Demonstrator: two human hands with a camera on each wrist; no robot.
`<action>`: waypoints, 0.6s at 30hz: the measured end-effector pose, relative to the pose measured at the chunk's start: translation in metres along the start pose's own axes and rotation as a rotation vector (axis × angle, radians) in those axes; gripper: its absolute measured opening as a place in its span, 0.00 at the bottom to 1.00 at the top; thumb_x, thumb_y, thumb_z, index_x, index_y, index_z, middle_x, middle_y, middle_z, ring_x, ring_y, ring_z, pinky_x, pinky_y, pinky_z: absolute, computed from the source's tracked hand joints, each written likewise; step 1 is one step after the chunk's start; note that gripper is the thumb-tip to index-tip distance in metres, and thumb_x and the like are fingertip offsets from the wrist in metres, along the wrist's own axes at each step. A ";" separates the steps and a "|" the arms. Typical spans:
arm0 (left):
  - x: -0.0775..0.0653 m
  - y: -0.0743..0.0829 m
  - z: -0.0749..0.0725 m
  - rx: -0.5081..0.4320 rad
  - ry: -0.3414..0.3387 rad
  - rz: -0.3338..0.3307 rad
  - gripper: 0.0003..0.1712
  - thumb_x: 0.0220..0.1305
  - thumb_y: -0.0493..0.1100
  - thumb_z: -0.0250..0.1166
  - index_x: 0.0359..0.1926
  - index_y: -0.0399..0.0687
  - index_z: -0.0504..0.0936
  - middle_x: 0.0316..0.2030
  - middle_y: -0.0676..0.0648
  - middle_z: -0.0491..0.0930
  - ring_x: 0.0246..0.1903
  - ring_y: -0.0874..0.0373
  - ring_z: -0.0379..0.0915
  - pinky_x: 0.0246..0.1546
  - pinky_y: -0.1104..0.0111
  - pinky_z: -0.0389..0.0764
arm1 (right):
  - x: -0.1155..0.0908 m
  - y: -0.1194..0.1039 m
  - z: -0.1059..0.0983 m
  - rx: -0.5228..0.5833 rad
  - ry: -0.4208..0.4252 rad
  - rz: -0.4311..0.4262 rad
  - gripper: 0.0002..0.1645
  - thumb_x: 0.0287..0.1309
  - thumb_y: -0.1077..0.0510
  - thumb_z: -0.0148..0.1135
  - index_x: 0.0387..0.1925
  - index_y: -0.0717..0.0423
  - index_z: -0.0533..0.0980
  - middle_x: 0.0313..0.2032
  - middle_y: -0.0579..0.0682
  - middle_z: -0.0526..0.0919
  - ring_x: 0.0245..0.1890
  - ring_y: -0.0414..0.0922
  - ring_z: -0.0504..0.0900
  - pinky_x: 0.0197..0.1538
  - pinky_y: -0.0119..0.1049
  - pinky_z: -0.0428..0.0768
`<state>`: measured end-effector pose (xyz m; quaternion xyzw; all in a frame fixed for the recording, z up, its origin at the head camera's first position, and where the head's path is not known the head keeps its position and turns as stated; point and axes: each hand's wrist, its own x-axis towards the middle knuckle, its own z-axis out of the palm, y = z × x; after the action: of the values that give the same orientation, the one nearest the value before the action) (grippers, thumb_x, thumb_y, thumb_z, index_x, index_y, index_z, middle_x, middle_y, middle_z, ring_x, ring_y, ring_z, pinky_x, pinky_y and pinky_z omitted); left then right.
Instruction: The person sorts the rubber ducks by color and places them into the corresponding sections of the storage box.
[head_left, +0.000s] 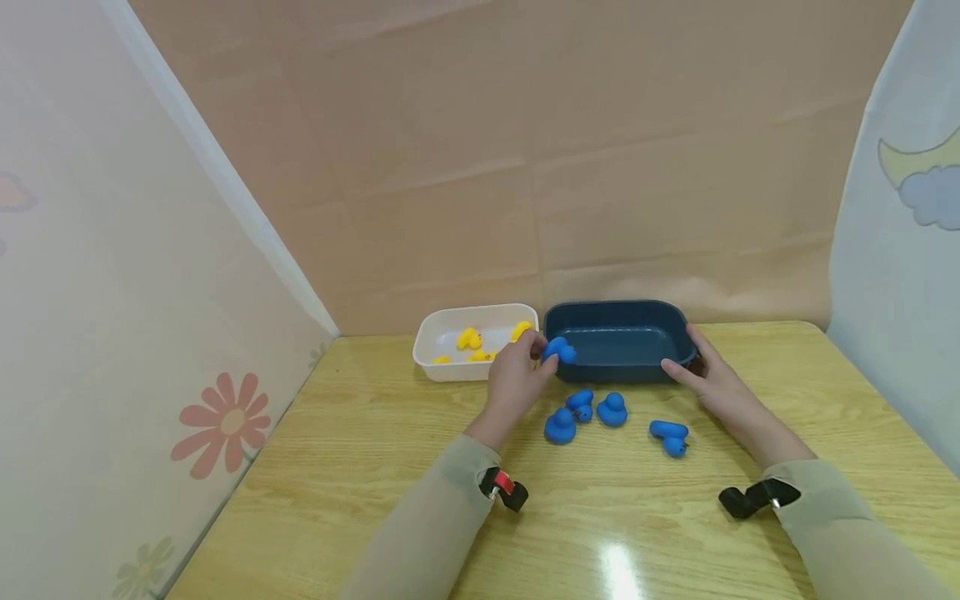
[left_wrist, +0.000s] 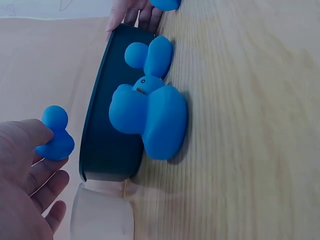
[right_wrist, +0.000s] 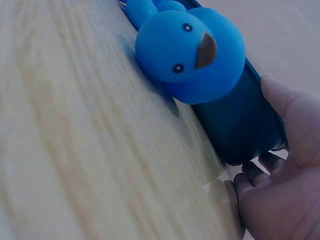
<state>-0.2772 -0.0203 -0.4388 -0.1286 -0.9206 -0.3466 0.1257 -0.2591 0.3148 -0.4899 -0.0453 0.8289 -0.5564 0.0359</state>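
Observation:
My left hand [head_left: 517,372] pinches a blue rubber duck [head_left: 559,351] between thumb and fingers, over the left end of a dark blue bin [head_left: 621,375]. In the left wrist view that duck [left_wrist: 56,134] is held up beside the bin's rim. My right hand [head_left: 720,382] grips the bin's right end, its thumb at the front rim and its other fingers round the outside. Several more blue ducks lie on the table in front of the bin, among them one duck [head_left: 612,409] near its middle and another [head_left: 670,437] further right.
A white bin [head_left: 459,373] holding several yellow ducks [head_left: 469,338] stands directly left of the dark bin. Both rest on a wooden table [head_left: 360,467], near the brown paper backdrop [head_left: 420,208]. Patterned white panels [head_left: 180,275] flank the table.

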 end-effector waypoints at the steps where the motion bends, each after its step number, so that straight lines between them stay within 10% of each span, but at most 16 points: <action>1: 0.002 0.001 0.002 0.001 -0.004 -0.013 0.14 0.77 0.48 0.74 0.56 0.49 0.84 0.49 0.52 0.88 0.49 0.55 0.81 0.55 0.62 0.85 | 0.000 0.000 0.000 -0.003 0.001 0.001 0.61 0.84 0.39 0.58 0.88 0.40 0.23 0.87 0.67 0.26 0.83 0.78 0.37 0.79 0.78 0.45; 11: 0.018 0.010 0.018 0.051 -0.016 -0.041 0.14 0.78 0.51 0.73 0.56 0.51 0.84 0.43 0.53 0.86 0.40 0.58 0.76 0.45 0.70 0.82 | -0.002 -0.001 -0.002 -0.017 -0.004 0.005 0.61 0.85 0.39 0.58 0.88 0.38 0.23 0.86 0.70 0.28 0.82 0.79 0.40 0.78 0.80 0.47; 18: 0.024 0.010 0.025 0.153 -0.021 -0.008 0.18 0.78 0.53 0.73 0.61 0.53 0.86 0.52 0.53 0.89 0.50 0.55 0.81 0.61 0.60 0.81 | -0.003 -0.004 -0.002 -0.008 0.003 0.003 0.61 0.84 0.39 0.58 0.89 0.39 0.23 0.86 0.69 0.27 0.83 0.79 0.38 0.79 0.78 0.45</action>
<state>-0.3000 0.0074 -0.4426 -0.1185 -0.9461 -0.2746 0.1241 -0.2561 0.3157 -0.4855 -0.0434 0.8311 -0.5533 0.0352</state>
